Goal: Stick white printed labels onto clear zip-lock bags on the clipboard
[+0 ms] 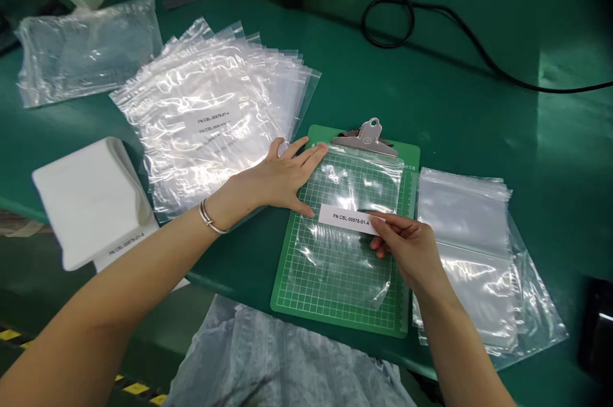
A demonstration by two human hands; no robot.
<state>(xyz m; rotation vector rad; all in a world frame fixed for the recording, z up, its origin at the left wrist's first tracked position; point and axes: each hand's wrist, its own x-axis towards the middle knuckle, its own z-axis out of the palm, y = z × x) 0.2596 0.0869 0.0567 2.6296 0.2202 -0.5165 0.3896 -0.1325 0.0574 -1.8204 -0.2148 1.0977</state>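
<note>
Clear zip bag on green clipboard, left grip spread, right grip pinching a white label

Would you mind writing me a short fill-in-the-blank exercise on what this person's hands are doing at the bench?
The right hand pinches the end of a white ____ printed PN:CBL-00578-01-A. Under it, a clear zip bag lies on a green gridded ____ with a metal clip at its top. The left hand rests flat at the bag's upper left, with a thin metal bracelet on its ____. A fanned stack of labelled zip bags lies to the board's ____.

Missing words: label, clipboard, wrist, left.
</note>
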